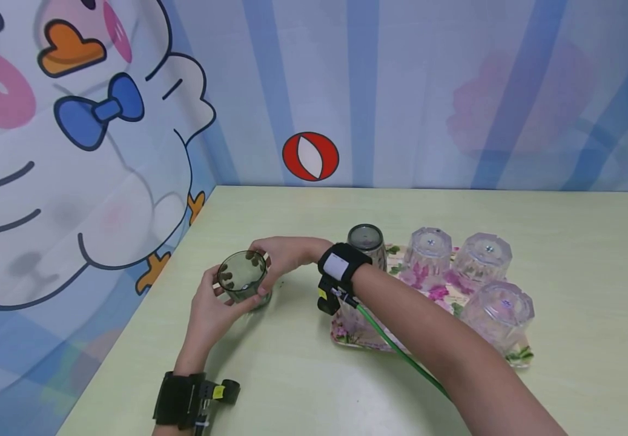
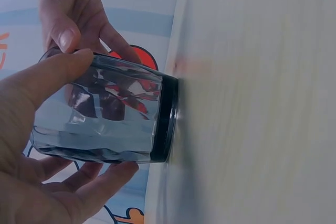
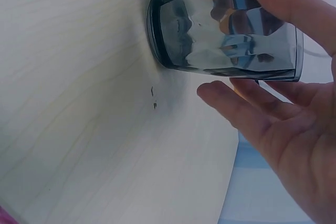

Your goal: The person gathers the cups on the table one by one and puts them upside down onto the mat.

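- At the bottom left of the head view, my left forearm comes up from the frame's lower edge with a black wrist strap [image 1: 180, 399] on it.
- My left hand [image 1: 212, 309] sits just left of centre, thumb and fingers curled round the near side of a smoky grey glass [image 1: 241, 277].
- The glass stands upright, mouth up, its dark base on the pale green table [image 1: 292, 375]; the left wrist view shows the base flat against the tabletop.
- In the left wrist view my thumb lies along the glass's rim and my fingers wrap under its wall, so that grip is closed on the glass.
- My right hand [image 1: 283, 253] reaches in from the right and meets the glass on its far side, fingertips at the rim.
- In the right wrist view one finger and the thumb tip pinch the rim of the glass, while the other fingers hang loose below the wall without touching it.
- The glass thus lies between my two hands, left of frame centre.
- Right of my right wrist, a flowered tray [image 1: 357, 339] lies on the table.
- On the tray stand three clear glasses [image 1: 496, 315] upside down, and a second grey glass [image 1: 367, 242] behind my right wrist.
- Farthest, at the upper centre, a red and white ball [image 1: 310, 157] is printed on the striped backdrop.
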Tool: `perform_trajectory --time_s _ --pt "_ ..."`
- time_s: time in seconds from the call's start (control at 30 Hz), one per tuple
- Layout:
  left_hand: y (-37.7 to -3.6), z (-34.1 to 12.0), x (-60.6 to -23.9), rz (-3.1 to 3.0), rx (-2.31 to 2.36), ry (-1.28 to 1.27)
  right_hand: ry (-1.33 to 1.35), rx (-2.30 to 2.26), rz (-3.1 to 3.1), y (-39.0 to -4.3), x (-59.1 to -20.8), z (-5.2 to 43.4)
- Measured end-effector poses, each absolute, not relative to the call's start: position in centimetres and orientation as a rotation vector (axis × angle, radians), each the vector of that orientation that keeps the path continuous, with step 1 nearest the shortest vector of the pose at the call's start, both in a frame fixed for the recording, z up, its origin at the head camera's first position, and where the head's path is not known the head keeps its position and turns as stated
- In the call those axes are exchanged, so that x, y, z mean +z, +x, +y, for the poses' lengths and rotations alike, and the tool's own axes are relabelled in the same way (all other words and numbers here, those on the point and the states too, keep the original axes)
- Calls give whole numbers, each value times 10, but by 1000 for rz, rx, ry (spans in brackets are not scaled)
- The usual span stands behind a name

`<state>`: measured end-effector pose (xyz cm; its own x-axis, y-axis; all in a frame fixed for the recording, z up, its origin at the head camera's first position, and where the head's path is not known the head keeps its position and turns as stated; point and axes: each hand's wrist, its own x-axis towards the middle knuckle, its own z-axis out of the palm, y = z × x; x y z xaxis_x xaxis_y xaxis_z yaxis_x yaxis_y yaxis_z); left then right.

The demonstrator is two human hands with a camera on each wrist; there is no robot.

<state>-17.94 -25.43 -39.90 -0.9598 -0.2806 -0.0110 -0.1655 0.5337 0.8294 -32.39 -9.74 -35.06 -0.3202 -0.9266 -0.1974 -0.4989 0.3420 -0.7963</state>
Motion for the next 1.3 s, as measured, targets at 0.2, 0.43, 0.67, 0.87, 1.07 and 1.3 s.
perform_trajectory --time_s 0.2,0.43,0.67,0.87,1.07,1.3 --pt "-179 -254 -397 -2651 -1393 386 -1253 -825 1957 -323 -349 -97" --pt "-177 -254 -393 -2662 -1387 393 -1265 -818 1965 -323 -349 -96" --pt "-176 -254 -388 -2666 -1366 385 -1283 -833 1982 -321 -345 -95" --pt "-174 -254 -380 -2652 -1368 374 -1309 -838 2014 -321 -341 -96" --pt "-171 -254 -369 -2651 -1356 357 -1323 -854 2009 -318 -334 -95" --pt "-168 -254 -360 -2662 -1311 315 -1366 -886 2012 -315 -328 -91"
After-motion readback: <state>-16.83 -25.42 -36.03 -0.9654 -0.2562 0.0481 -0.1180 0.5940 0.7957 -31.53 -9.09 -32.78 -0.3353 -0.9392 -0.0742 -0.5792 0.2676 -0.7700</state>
